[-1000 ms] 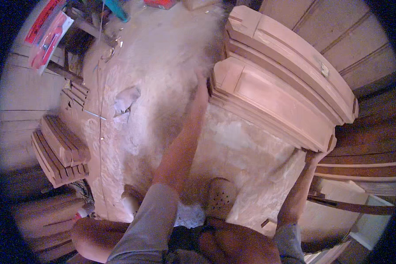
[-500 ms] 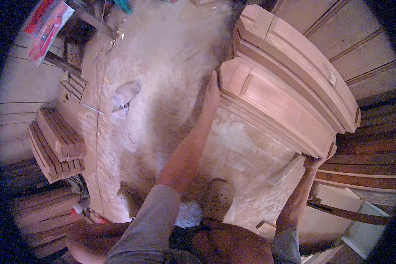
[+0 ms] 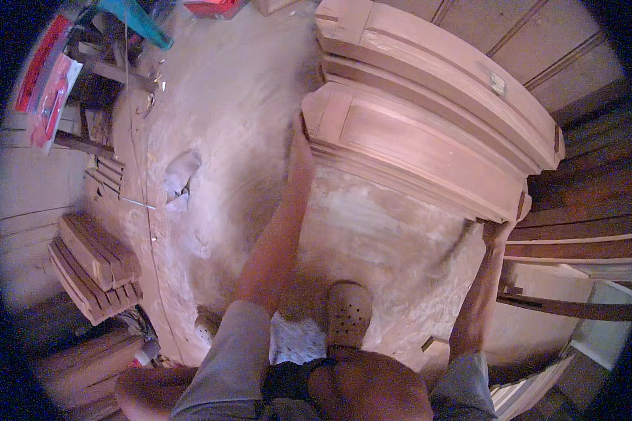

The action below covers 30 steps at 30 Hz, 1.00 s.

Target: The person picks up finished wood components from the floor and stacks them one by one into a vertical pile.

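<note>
A pale wooden panelled piece [image 3: 414, 144], with a raised frame around a flat panel, lies at the upper right, its edges bent by the lens. My left hand [image 3: 302, 144] holds its left end, the fingers partly hidden against the edge. At the opposite end, my right hand [image 3: 498, 235] grips the near right corner, its fingers mostly under the wood. Directly behind it rests a second, similar panelled piece [image 3: 435, 45], close against or under the first; I cannot tell which.
Dusty floor [image 3: 225, 210] surrounds my clog [image 3: 349, 312]. Slotted wooden blocks [image 3: 98, 263] are stacked at left, near a crumpled scrap [image 3: 182, 175]. Red packaging [image 3: 49, 91] and a teal object [image 3: 137, 24] are at upper left. Long boards [image 3: 576, 242] lie at right.
The view has swung, so both panelled pieces appear farther left and higher, and more red and teal items show at the top left. Both hands keep their hold on the front piece.
</note>
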Motion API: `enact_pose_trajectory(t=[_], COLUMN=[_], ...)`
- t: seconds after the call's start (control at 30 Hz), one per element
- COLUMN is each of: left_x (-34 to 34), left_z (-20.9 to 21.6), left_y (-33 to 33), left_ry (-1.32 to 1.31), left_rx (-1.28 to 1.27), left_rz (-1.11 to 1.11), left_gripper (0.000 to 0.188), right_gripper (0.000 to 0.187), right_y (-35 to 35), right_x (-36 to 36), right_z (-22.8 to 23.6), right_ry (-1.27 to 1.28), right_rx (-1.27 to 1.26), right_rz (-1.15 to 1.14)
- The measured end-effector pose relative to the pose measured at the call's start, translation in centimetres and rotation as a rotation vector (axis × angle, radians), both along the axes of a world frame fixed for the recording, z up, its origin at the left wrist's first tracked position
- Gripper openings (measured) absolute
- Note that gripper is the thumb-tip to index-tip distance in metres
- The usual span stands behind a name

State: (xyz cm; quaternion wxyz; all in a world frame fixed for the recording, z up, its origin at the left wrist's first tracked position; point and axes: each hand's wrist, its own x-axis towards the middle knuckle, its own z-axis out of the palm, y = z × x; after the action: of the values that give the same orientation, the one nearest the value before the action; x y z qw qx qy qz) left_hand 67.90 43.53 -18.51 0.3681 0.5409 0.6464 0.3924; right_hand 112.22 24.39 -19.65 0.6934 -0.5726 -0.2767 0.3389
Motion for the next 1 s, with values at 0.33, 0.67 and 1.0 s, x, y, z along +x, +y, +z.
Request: enact_pose_trajectory(t=[0.33,0.67,1.0], left_x=[-1.2,-0.3,-0.3], left_z=[-0.2,0.0,0.0], left_y=[2.2,1.4,1.5], left_ry=[0.009,0.003,-0.035], left_rx=[0.012,0.016,0.003], left_rz=[-0.004,-0.026,-0.034], left_gripper=[0.064,0.065,0.066], right_gripper=[0.066,0.064,0.063], right_y=[0.6,0.6,1.1], right_x=[1.0,0.8,0.4], right_z=[2.3,3.2,3.5], right_ry=[0.436,0.326,0.327], right_rx=[0.058,-0.033,-0.083], right_rz=[-0.149,-0.19,-0.229])
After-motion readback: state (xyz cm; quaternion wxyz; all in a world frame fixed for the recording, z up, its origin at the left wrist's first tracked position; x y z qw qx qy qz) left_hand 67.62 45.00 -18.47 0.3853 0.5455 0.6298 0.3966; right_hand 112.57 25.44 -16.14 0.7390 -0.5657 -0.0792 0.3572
